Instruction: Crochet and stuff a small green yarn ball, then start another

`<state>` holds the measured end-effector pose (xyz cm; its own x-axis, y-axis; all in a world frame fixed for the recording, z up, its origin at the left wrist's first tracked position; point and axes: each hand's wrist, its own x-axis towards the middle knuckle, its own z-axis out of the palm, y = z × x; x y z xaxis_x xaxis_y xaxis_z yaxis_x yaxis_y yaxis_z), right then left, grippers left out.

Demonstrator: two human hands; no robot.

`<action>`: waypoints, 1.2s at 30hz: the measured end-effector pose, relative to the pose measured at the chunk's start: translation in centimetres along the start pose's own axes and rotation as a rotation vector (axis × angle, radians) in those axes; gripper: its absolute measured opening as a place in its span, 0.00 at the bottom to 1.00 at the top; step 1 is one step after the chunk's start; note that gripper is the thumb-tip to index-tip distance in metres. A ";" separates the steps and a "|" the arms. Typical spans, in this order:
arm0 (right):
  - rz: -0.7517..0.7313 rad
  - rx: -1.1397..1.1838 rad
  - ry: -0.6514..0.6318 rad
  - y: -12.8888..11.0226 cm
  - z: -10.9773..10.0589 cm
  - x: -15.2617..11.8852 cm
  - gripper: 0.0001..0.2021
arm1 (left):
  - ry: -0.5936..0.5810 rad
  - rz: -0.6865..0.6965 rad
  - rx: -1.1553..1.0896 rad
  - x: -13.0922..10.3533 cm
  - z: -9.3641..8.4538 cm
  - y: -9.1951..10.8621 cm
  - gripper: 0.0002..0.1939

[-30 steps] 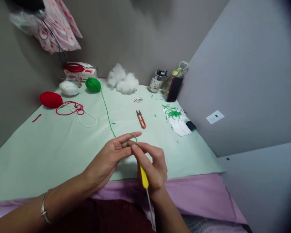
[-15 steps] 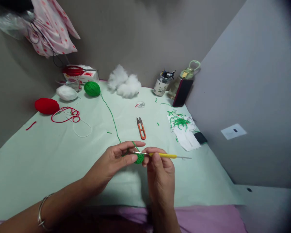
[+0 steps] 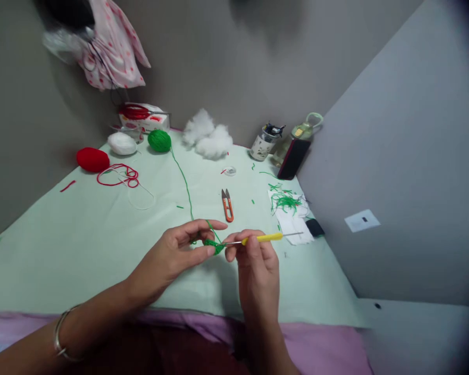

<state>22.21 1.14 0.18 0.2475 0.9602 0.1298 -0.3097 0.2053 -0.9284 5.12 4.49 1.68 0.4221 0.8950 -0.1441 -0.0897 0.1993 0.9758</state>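
So my left hand has the little green crochet piece pinched under the thumb, index finger stretched out straight above it; the other fingers are mostly hidden behind, so can't tell exactly how they're curled. The piece is up over the table, around the middle of its near edge. My right hand is closed pen-style around the yellow-handled hook, thumb on the grip, fingers bunched up close. The hook lies roughly level and its metal shaft reaches left to the piece, but it's too small to see whether the tip is in a stitch.

A green strand comes from the green ball near the table's far left corner, and there's yarn running over my index finger down to the piece. The white ball sits just beside that one, then the red ball by the left edge. Orange snips lie just beyond my fingertips, blades toward the far edge, where the white stuffing is heaped. Phone is propped up near the far right corner, and green yarn scraps are piled on a white sheet along the right edge.
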 end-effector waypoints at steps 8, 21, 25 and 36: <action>-0.882 -0.693 -0.179 -1.9 1.6 -6.8 0.14 | 0.176 0.307 0.077 -7.4 1.2 0.8 0.18; -0.569 -0.180 -0.141 -2.1 6.3 -6.3 0.11 | 0.039 0.107 -0.452 -9.5 -2.0 2.4 0.23; -0.538 -0.242 -0.225 -1.8 7.4 -6.3 0.09 | 0.023 0.164 -0.362 -10.2 -2.0 2.3 0.22; -0.897 -0.562 -0.133 -0.7 7.3 -6.4 0.14 | -0.021 0.047 -0.537 -9.4 -2.6 1.9 0.18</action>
<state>14.15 -3.77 2.51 0.0616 0.5214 0.8511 0.4124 0.7632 -0.4974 -1.32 -2.47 4.48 0.4239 0.9008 -0.0940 -0.5554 0.3405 0.7587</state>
